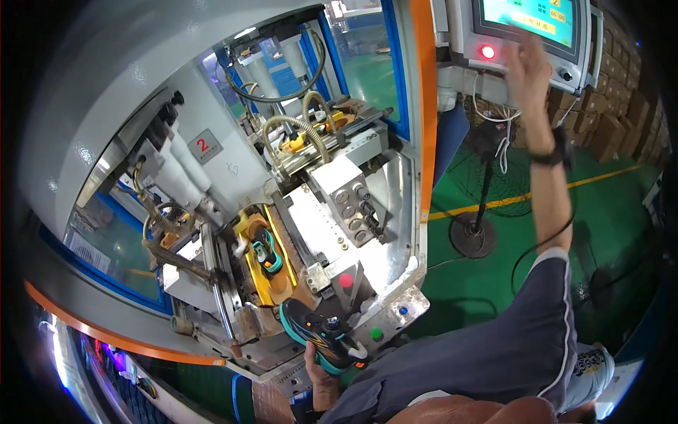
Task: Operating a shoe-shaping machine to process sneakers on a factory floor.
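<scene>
A black sports shoe (311,332) with a teal sole and orange accents is gripped by my left hand (323,378), low in front of the machine. My right hand (528,71) is raised at the control panel's touch screen (530,20). Its fingers are stretched out and somewhat smeared, with nothing seen in them; whether they touch the screen I cannot tell. Inside the machine, a second teal and black shoe (267,253) lies in a yellow holder (261,286). A red button (345,280), a green button (377,333) and a blue button (403,311) sit on the machine's front.
Metal blocks (349,201) and hoses (300,127) fill the machine's bed. An orange frame post (426,106) stands between the machine and the panel. Below the panel is a floor fan (474,233) on the green floor. Cardboard boxes (607,134) are stacked at the far right.
</scene>
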A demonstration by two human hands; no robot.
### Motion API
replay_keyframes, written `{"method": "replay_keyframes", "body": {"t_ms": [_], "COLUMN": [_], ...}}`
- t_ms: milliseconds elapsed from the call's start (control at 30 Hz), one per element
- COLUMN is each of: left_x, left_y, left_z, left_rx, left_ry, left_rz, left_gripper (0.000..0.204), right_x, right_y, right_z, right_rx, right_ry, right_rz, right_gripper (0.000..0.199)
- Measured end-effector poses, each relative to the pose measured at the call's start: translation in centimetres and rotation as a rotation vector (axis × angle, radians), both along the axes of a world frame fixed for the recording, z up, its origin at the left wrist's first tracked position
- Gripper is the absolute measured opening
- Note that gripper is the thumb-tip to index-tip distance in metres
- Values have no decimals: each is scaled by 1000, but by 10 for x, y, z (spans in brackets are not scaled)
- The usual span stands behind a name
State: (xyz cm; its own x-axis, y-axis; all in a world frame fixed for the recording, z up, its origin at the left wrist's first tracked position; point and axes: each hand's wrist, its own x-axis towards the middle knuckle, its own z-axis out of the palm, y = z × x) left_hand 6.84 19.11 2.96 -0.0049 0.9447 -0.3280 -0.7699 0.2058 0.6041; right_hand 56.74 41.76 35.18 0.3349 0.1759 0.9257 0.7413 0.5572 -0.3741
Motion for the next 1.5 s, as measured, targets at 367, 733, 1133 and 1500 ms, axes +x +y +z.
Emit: {"method": "replay_keyframes", "body": {"t_ms": [367,733,1133,1500], "left_x": [15,1,-35,-55], "left_y": [-27,-143,-264,-297], "left_z": [-4,-16,-23,-59], "left_rx": [-5,-75,-213,-212], "left_ry": [250,342,340,409], "left_rz": [293,750,907,648], "left_gripper": [37,37,47,42], "right_x": [-327,-404,-473,-458], "right_y": [-127,-217,-340,-395], "right_z": [-294,-329,-343,-357], "right_rx": [-1106,-1500,-1590,-1611], "right_ry": [334,139,-61,-49], "right_rz": [1762,2034,1941,1554], "right_gripper": [78,67,59,58]}}
